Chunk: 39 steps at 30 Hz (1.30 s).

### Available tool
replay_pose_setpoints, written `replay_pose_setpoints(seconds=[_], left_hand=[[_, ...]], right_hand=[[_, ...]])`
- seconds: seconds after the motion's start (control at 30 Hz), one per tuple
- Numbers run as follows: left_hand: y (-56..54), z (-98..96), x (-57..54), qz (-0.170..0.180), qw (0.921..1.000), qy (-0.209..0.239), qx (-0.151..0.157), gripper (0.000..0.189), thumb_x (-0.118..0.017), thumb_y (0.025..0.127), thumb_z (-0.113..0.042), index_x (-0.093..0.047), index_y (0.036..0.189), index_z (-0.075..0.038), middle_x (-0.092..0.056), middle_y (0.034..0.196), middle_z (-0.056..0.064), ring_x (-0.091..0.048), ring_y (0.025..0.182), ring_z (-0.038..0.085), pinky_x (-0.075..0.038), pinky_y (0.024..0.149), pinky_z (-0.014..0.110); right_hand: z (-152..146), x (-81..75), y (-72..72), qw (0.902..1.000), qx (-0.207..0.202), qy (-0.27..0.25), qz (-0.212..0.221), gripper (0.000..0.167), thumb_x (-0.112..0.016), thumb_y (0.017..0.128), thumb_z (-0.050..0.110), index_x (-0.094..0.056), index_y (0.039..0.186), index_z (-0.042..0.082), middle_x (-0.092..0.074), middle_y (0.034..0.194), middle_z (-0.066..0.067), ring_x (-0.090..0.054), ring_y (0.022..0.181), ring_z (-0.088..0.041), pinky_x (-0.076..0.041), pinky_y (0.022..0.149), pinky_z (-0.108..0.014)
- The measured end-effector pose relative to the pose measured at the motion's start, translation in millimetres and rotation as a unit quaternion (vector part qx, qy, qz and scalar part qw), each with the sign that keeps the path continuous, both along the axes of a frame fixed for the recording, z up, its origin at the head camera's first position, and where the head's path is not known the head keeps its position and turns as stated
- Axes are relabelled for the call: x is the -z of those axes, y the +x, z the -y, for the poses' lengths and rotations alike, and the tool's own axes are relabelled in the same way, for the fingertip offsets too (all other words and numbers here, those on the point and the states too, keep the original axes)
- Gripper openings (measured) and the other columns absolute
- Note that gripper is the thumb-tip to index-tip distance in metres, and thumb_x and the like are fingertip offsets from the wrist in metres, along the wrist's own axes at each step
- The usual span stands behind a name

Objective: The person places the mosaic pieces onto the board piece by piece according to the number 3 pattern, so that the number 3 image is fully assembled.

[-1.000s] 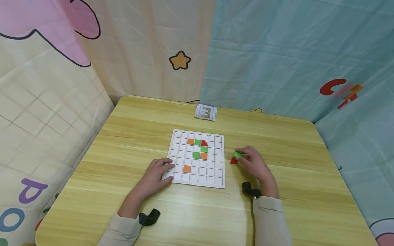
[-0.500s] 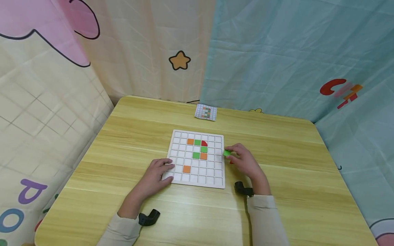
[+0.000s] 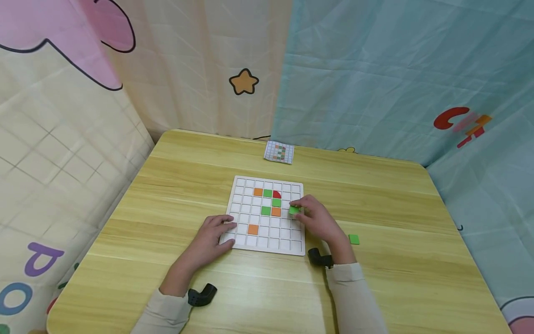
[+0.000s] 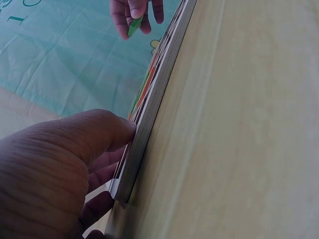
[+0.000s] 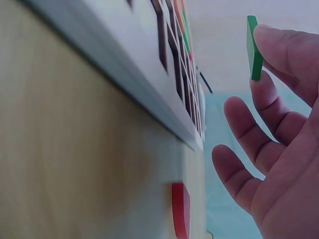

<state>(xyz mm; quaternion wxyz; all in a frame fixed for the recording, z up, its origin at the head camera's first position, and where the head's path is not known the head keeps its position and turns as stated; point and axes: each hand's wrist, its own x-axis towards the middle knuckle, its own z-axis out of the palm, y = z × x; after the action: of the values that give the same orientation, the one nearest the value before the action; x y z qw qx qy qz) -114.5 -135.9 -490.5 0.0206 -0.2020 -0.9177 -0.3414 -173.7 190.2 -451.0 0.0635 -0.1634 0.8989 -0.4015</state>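
Note:
Between thumb and finger, my right hand (image 3: 319, 220) pinches a green square tile (image 5: 253, 47) above the right part of the white grid board (image 3: 267, 247). Its other fingers are spread apart. On the board's left edge, near the front corner, rests my left hand (image 3: 210, 241), with thumb and fingers touching the rim. Set in the grid are orange tiles, one of them an orange square (image 3: 253, 229) low on the board, several green squares such as this green tile (image 3: 266, 211), and a red quarter-circle tile (image 3: 277, 195).
A loose green tile (image 3: 353, 239) lies on the wooden table (image 3: 400, 208) right of the right wrist. The right wrist view shows a red piece (image 5: 180, 211) beside the board. Behind the board lies a small printed pattern card (image 3: 279, 152). Curtains (image 3: 375, 83) hang behind the table.
My right hand has carried the green tile left, from beside the board to over its right columns. The loose green tile on the table has come into sight. My left hand stays put.

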Motion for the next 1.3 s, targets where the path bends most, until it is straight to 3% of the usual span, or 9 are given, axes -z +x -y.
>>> replay_pose_setpoints(seconds=[0.17, 0.87, 1.1, 1.3], left_hand=[[0.2, -0.3, -0.6, 0.001, 1.0, 0.0, 0.0, 0.043, -0.075, 0.085, -0.017, -0.068, 0.125, -0.001, -0.056, 0.135, 0.01, -0.042, 0.127, 0.034, -0.037, 0.105, 0.05], [-0.2, -0.9, 0.0, 0.007, 1.0, -0.005, -0.003, 0.044, -0.075, 0.086, -0.018, -0.067, 0.126, -0.001, -0.056, 0.136, 0.01, -0.041, 0.128, 0.033, -0.036, 0.106, 0.05], [-0.7, -0.5, 0.7, 0.005, 1.0, -0.007, -0.002, 0.044, -0.075, 0.086, -0.018, -0.067, 0.126, -0.001, -0.056, 0.136, 0.01, -0.042, 0.127, 0.033, -0.037, 0.105, 0.05], [-0.9, -0.8, 0.5, 0.006, 1.0, -0.007, -0.002, 0.043, -0.075, 0.086, -0.018, -0.067, 0.125, -0.001, -0.056, 0.135, 0.01, -0.042, 0.127, 0.033, -0.037, 0.105, 0.05]], right_hand=[[10, 1.7, -0.5, 0.9998, -0.014, 0.016, 0.005, 0.029, -0.067, 0.093, 0.009, -0.069, 0.122, 0.009, -0.057, 0.109, -0.003, -0.052, 0.099, -0.023, -0.044, 0.085, -0.039], [36, 4.4, 5.1, 0.9984, -0.038, 0.039, 0.014, 0.024, -0.071, 0.092, 0.011, -0.073, 0.116, 0.012, -0.056, 0.1, 0.005, -0.05, 0.094, -0.018, -0.045, 0.079, -0.034], [42, 9.5, 6.4, 0.9973, -0.044, 0.059, -0.009, 0.021, -0.07, 0.092, 0.009, -0.073, 0.112, 0.014, -0.058, 0.105, 0.003, -0.051, 0.101, -0.018, -0.045, 0.087, -0.036], [45, 12.3, 6.5, 0.9957, -0.054, 0.069, -0.03, 0.02, -0.069, 0.091, 0.007, -0.073, 0.11, 0.012, -0.058, 0.103, 0.003, -0.049, 0.1, -0.02, -0.044, 0.085, -0.037]])
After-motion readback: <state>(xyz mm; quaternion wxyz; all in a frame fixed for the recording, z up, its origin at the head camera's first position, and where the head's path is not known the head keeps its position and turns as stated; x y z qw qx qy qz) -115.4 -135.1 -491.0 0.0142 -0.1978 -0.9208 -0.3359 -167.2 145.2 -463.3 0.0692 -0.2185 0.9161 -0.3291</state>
